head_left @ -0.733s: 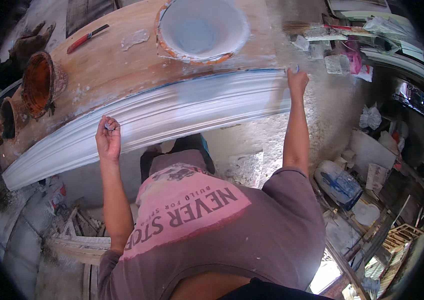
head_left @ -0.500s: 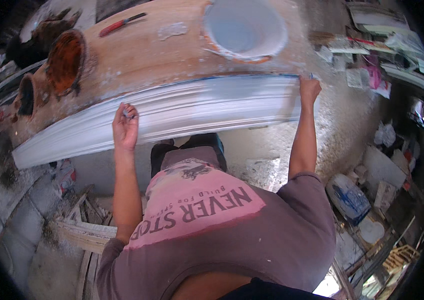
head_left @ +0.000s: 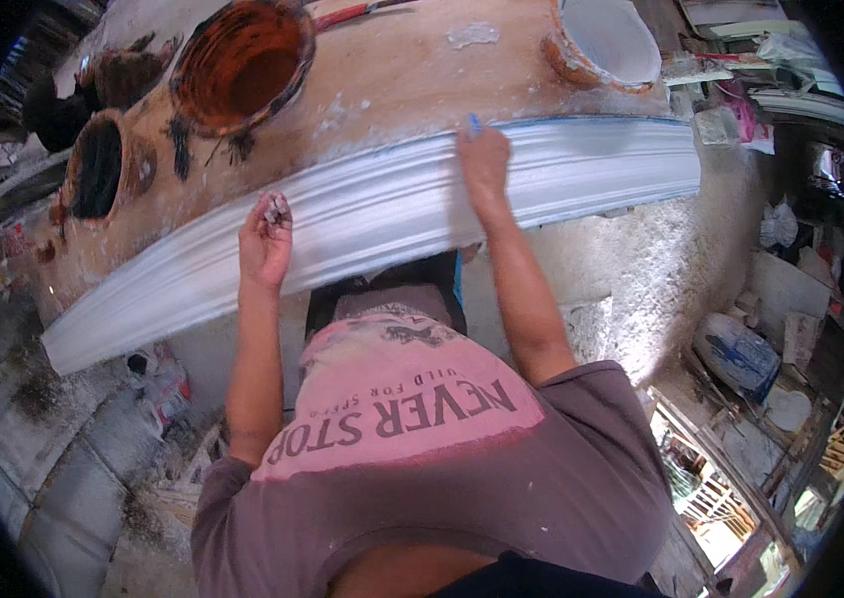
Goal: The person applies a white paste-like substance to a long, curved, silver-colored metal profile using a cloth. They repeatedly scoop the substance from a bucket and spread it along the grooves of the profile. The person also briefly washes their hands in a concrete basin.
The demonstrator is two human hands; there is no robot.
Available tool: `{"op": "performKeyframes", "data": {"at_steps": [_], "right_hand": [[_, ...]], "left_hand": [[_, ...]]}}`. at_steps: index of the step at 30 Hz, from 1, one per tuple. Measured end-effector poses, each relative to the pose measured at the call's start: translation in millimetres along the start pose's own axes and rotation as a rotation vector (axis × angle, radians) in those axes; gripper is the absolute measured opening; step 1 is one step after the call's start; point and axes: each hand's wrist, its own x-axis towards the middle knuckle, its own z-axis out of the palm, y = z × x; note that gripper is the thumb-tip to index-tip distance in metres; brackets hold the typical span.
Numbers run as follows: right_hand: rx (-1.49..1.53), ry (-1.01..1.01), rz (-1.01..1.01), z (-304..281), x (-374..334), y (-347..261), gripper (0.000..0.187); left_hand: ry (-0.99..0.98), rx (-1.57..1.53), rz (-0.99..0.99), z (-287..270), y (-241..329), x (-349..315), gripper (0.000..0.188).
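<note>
A long white ribbed moulding lies across the near side of the worktable, with a blue line along its far edge. My right hand is closed on a small blue piece at that far edge, near the middle of the moulding; most of the piece is hidden in my fingers. Over the moulding's near side, further left, my left hand is palm up with its fingers curled round a small whitish-grey lump.
On the table stand an orange-stained pot, a pot with dark contents and a bowl of pale material. A red-handled tool lies at the far edge. Clutter and a blue-and-white container fill the floor at right.
My right hand has moved left along the far edge, from the moulding's right end to near its middle. My left hand stays curled over the near side. The view has shifted left.
</note>
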Motion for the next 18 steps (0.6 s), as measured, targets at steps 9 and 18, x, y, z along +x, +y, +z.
{"op": "performKeyframes", "data": {"at_steps": [9, 18], "right_hand": [[0.295, -0.118, -0.009, 60.6, -85.4, -171.5, 0.039], [0.657, -0.190, -0.633, -6.4, -111.2, -193.9, 0.033]], "left_hand": [[-0.049, 0.028, -0.070, -50.4, 82.3, -12.2, 0.014], [-0.060, 0.045, -0.336, 3.8, 34.2, -5.8, 0.033]]}}
